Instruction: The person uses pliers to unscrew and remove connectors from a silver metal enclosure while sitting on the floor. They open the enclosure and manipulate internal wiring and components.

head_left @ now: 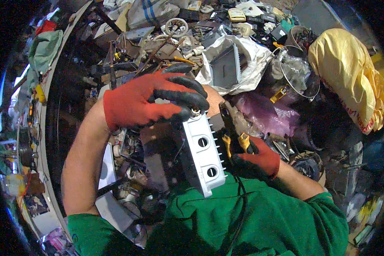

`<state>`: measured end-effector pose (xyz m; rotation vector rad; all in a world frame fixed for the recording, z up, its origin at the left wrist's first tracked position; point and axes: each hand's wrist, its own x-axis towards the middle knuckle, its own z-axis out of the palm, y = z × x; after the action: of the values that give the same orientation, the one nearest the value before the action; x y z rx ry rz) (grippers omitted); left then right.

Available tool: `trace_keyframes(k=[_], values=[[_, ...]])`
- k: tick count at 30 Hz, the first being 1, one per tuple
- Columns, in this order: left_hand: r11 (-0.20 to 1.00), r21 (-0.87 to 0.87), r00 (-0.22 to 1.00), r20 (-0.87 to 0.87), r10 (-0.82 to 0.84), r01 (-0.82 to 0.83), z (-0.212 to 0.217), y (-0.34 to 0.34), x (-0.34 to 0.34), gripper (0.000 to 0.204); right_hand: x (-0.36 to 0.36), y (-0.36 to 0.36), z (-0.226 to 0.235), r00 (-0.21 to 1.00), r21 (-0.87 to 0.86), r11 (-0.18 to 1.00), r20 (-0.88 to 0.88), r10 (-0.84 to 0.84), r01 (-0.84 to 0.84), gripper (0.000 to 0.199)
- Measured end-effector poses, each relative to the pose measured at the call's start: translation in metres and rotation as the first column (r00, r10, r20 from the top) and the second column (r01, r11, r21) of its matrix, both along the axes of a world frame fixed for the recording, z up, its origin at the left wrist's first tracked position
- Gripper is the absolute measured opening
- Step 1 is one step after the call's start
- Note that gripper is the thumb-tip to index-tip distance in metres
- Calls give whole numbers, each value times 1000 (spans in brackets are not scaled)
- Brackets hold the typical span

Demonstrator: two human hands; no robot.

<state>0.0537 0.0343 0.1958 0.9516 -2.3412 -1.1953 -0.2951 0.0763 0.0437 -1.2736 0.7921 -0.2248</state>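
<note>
In front of my body is a white metal housing [210,158] with cooling fins along one side and round screw plugs in its face. My left hand [155,99], in a red and black glove, is closed at the upper end of this housing, its fingertips around a small metallic fitting [196,112]. On the other side, my right hand [260,158], gloved alike, grips yellow-handled pliers [243,142] beside the fins. Their dark metal head points away from me. A black cable [243,194] hangs down over my green shirt.
Mixed scrap spreads all around. Beyond the housing stands a white sack [260,57] with a grey finned cover [227,67] in it. A clear-lined bucket [296,70], pink plastic wrap [266,114] and a full yellow sack [345,70] lie right. A long pale edge [51,98] curves along the left.
</note>
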Motion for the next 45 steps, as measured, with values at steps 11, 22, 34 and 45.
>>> trace_keyframes(k=[11, 22, 34, 45], values=[[983, 72, 974, 163, 156, -169, 9, 8, -23, 35, 6, -8, 6, 993, 74, 995, 106, 54, -62, 74], [888, 10, 857, -259, 446, -460, -47, 19, -17, 44, -14, -11, 49, 974, -422, 902, -226, -5, -93, 79], [971, 6, 971, 31, 238, -238, -75, -23, -14, 60, -39, -15, 82, 964, -97, 991, -240, -115, 94, 65], [910, 146, 921, 25, 389, -388, -84, -21, -41, 58, -75, 7, 65, 936, -59, 962, -224, -273, 267, 73]])
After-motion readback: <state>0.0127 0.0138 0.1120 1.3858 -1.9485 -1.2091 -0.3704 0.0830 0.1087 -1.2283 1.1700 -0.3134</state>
